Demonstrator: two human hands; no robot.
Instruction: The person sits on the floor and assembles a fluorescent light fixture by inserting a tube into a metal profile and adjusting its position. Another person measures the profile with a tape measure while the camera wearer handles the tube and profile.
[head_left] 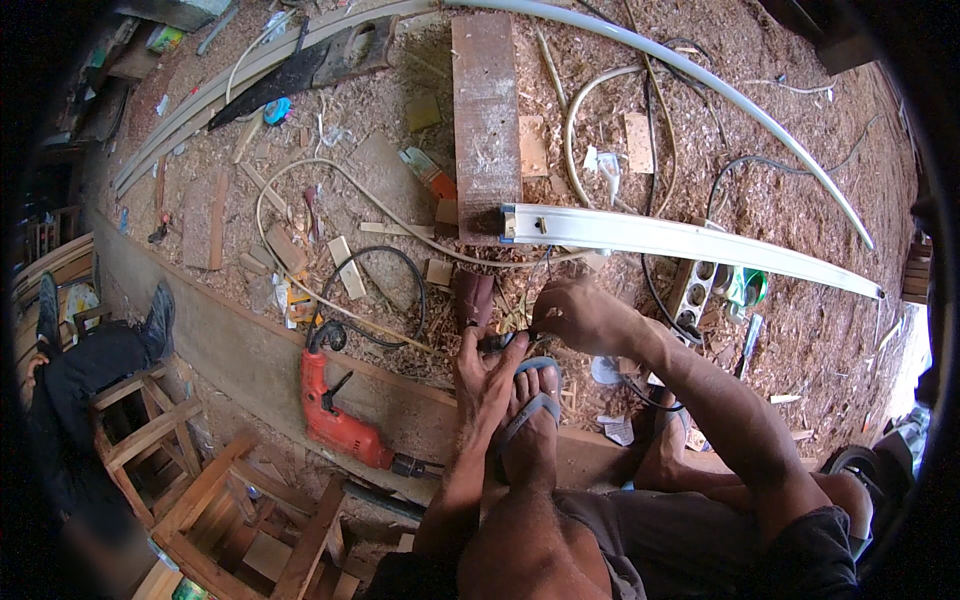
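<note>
Both hands are close together above my sandalled foot point(530, 415). My left hand point(483, 368) is closed around a small dark cylindrical piece point(494, 343), its kind too small to make out. The fingers of my right hand point(585, 316) are pinched together just to the right of that piece; what they hold, if anything, is hidden. A reddish-brown rounded block point(474, 297) sits right beyond my left fingertips. A long white channel strip point(690, 244) lies past my right hand, its near end beside an upright-lying wooden plank point(487, 110).
A red power drill point(340, 412) lies at left along a low board point(230, 305). A handsaw point(345, 58), cables and offcuts lie on shavings. At right are a power strip point(692, 296) and green can point(745, 285). Wooden frames point(245, 500) and another person's legs point(85, 370) are at far left.
</note>
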